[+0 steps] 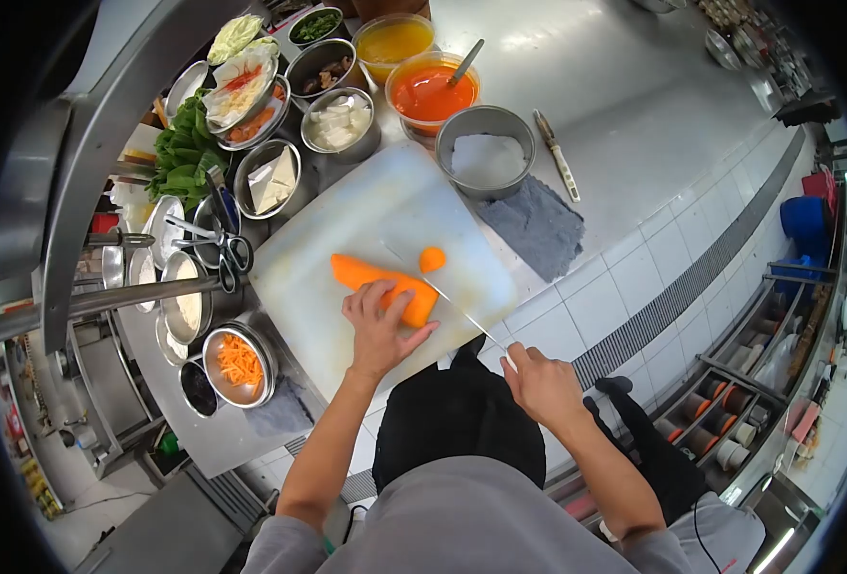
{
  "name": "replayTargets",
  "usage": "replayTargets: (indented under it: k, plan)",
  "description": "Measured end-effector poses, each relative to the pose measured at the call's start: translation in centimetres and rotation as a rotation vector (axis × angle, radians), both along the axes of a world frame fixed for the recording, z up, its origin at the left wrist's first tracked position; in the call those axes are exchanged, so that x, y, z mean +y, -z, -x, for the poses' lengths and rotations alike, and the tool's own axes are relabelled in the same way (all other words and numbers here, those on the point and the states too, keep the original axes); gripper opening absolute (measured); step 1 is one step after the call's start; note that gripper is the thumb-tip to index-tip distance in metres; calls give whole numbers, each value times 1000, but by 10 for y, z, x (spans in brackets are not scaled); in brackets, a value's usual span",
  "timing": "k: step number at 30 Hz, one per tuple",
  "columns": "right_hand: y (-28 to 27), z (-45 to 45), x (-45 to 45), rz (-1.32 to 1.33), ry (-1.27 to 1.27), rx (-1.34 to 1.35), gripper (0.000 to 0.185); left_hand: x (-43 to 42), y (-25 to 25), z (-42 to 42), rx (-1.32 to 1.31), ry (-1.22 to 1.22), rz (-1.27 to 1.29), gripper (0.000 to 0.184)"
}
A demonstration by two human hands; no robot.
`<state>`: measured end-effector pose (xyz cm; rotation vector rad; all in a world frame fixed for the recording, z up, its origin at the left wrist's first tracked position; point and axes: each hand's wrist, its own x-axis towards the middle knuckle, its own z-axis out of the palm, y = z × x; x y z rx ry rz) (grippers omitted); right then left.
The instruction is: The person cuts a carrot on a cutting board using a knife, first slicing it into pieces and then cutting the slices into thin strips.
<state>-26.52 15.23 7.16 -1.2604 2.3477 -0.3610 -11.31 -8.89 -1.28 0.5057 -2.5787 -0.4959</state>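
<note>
A peeled carrot (349,272) lies on the white cutting board (299,316). My left hand (378,330) presses it down with its fingers over the thick end. My right hand (541,381) is closed around the handle of a knife, whose thin blade (462,311) reaches over the board just right of the carrot's cut end. A round carrot slice (432,259) lies beyond the blade, apart from the carrot.
Left of the board stand bowls of shredded carrot (239,364) and white blocks (272,184), with scissors (227,251) nearby. Behind it are a tub of red sauce (433,91), a metal pot (486,182) and a grey cloth (535,230). Another person's legs (648,440) are at right.
</note>
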Motion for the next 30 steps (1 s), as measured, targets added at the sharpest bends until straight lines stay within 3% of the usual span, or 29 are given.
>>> replayTargets:
  k: [7,20,23,25,30]
  plan:
    - [2,4,6,-61,-16,-32,21,-16,25,5,118,63,131,75]
    - [-16,-7,61,-139,83,-68,22,-19,21,9,108,55,58,80]
    - [-18,-7,75,-100,65,-77,21,-20,25,8,119,56,76,71]
    - [-22,-8,80,-94,90,-65,20,-22,28,8,153,53,50,54]
    - [-33,-1,57,-127,120,-26,19,-17,38,16,156,-31,107,46]
